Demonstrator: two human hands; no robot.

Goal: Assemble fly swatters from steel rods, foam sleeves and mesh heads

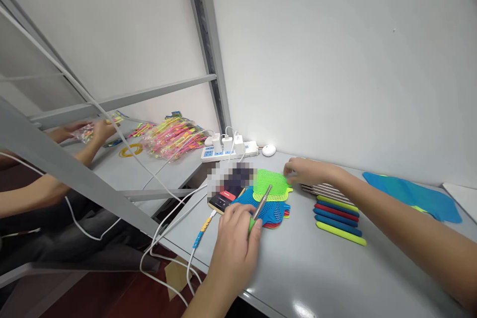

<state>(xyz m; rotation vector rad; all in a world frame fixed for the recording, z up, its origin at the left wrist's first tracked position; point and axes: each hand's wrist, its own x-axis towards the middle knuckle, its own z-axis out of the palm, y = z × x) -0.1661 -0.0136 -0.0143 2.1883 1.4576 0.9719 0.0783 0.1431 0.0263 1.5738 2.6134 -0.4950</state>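
My left hand [236, 233] is closed around the green handle [252, 222] of a thin metal telescopic rod [264, 198], whose tip points up and away over the mesh pieces. Flat mesh fly swatter heads lie in a stack: a bright green fly swatter head [272, 181] on top, with yellow, blue [274, 212] and red ones beneath. My right hand [303, 171] reaches across from the right, its fingers pinched at the right edge of the green head, by its neck. Right of the stack lie several metal rods [328, 191], partly under my right forearm, and coloured handles [337, 221] in a row.
A phone [227, 196] with a charging cable lies left of the stack. Behind stand a power strip [229, 151] and a round white case [269, 150]. Blue sheets [413, 194] lie far right. Beyond the metal frame [74, 174], another person's hands [102, 129] handle small bagged items.
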